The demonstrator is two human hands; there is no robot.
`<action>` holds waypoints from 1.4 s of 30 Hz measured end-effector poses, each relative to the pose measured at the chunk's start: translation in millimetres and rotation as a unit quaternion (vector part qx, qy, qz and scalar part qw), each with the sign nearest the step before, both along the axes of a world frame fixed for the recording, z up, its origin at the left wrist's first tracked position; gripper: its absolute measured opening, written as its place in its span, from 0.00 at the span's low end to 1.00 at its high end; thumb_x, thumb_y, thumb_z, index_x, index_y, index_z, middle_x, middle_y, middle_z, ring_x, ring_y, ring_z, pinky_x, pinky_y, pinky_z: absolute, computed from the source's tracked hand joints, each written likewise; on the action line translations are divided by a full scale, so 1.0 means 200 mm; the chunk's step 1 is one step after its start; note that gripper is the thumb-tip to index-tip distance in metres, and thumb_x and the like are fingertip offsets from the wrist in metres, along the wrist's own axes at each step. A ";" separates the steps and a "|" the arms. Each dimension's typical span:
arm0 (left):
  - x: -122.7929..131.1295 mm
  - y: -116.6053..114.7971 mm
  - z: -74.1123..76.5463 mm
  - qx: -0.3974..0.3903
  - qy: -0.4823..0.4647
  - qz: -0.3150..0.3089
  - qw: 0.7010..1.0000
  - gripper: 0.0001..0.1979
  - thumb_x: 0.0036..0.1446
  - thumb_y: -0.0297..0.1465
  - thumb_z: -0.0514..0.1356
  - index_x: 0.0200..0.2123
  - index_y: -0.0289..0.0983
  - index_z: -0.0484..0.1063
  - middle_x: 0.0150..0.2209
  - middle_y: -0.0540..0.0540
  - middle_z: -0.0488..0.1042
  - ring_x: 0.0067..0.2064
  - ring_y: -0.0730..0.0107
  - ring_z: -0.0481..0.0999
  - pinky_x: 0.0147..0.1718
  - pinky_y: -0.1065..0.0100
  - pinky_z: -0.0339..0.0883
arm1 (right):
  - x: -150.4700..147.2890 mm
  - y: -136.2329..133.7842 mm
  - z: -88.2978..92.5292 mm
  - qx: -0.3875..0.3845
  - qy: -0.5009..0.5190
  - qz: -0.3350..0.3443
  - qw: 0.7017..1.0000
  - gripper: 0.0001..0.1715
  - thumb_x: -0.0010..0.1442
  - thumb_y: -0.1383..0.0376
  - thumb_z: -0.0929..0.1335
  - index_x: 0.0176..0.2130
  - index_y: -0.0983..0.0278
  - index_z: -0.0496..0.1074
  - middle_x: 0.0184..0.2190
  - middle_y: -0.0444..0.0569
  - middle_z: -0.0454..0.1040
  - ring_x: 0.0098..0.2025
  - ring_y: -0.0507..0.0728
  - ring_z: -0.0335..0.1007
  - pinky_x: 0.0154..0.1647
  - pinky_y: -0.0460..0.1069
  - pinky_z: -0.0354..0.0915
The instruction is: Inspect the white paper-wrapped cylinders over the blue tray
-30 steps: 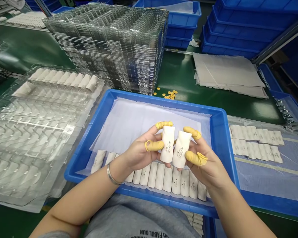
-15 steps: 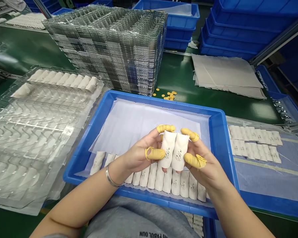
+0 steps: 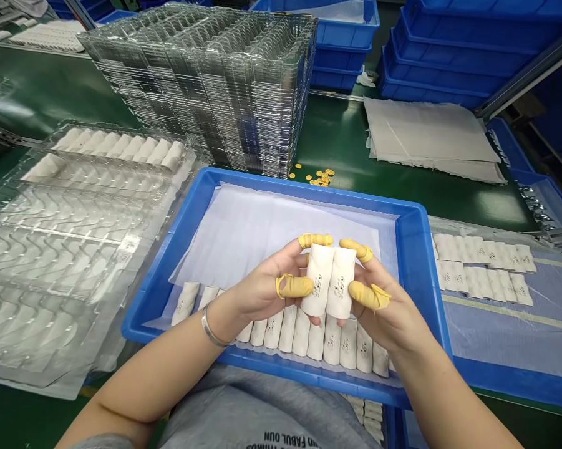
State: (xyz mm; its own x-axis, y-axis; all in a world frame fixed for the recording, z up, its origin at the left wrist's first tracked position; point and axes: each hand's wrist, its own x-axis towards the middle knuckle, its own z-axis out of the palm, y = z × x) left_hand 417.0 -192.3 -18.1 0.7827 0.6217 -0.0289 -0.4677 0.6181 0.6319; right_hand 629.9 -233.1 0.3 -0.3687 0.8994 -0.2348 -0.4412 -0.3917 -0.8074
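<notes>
My left hand point(image 3: 271, 288) grips one white curved piece point(image 3: 317, 279) with a small dark mark, yellow finger cots on thumb and forefinger. My right hand point(image 3: 383, 305) grips a second white piece point(image 3: 340, 282) the same way. The two pieces stand upright, pressed side by side, above a blue tray point(image 3: 414, 249) lined with white paper. A row of several more white pieces point(image 3: 309, 337) lies along the tray's near side, under my hands.
To the left lies a clear blister tray point(image 3: 65, 249) with a row of white pieces point(image 3: 121, 147) at its far end. A tall stack of clear trays point(image 3: 206, 81) stands behind. Right: a plastic sheet carrying white pieces point(image 3: 481, 265), paper sheets point(image 3: 430, 134), blue bins point(image 3: 449, 56), loose yellow cots point(image 3: 320, 178).
The two held pieces have come together: apart and splayed a second ago, now touching side by side. Both hands have drawn slightly closer to each other.
</notes>
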 end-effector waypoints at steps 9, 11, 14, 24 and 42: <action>0.00 0.01 0.00 -0.009 0.009 0.030 0.999 0.27 0.63 0.32 0.70 0.63 0.46 0.68 0.52 0.43 0.77 0.37 0.69 0.83 0.30 0.71 0.82 | 0.01 0.00 0.01 -0.033 -0.006 -0.023 0.999 0.31 0.62 0.57 0.81 0.60 0.48 0.73 0.43 0.44 0.79 0.29 0.53 0.78 0.28 0.47 0.77; 0.00 0.01 0.00 -0.009 0.013 0.034 0.999 0.28 0.63 0.32 0.70 0.63 0.48 0.67 0.51 0.45 0.78 0.36 0.68 0.84 0.31 0.69 0.83 | 0.01 0.00 0.01 -0.032 -0.013 -0.024 0.999 0.31 0.63 0.57 0.80 0.61 0.48 0.72 0.39 0.44 0.80 0.30 0.55 0.79 0.30 0.49 0.77; 0.00 0.01 0.01 -0.006 0.018 0.044 0.999 0.27 0.63 0.32 0.70 0.63 0.47 0.67 0.47 0.47 0.78 0.36 0.67 0.84 0.33 0.67 0.83 | 0.01 0.00 0.02 -0.024 -0.029 -0.032 0.999 0.30 0.64 0.56 0.79 0.61 0.47 0.72 0.45 0.46 0.80 0.34 0.57 0.80 0.32 0.50 0.76; 0.00 0.00 0.01 -0.012 0.011 0.042 0.999 0.27 0.64 0.32 0.69 0.63 0.49 0.68 0.48 0.49 0.77 0.37 0.69 0.84 0.33 0.68 0.83 | 0.01 -0.01 0.02 -0.011 -0.024 -0.023 0.999 0.28 0.65 0.56 0.79 0.61 0.42 0.73 0.44 0.44 0.80 0.33 0.55 0.79 0.31 0.48 0.77; 0.02 -0.05 -0.02 0.023 -0.081 0.005 0.996 0.23 0.67 0.30 0.66 0.62 0.51 0.68 0.49 0.50 0.76 0.39 0.72 0.84 0.32 0.73 0.82 | 0.01 -0.09 0.03 0.034 -0.006 -0.014 0.999 0.25 0.68 0.54 0.77 0.61 0.35 0.73 0.51 0.45 0.78 0.38 0.57 0.78 0.37 0.53 0.76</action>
State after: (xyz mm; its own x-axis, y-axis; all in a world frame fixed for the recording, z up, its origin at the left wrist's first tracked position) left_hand 420.4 -201.5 -22.3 0.7682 0.6278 0.1253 -0.5717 0.5846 0.5756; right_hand 631.8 -250.5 6.1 -0.3406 0.9234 -0.1768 -0.4416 -0.3232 -0.8370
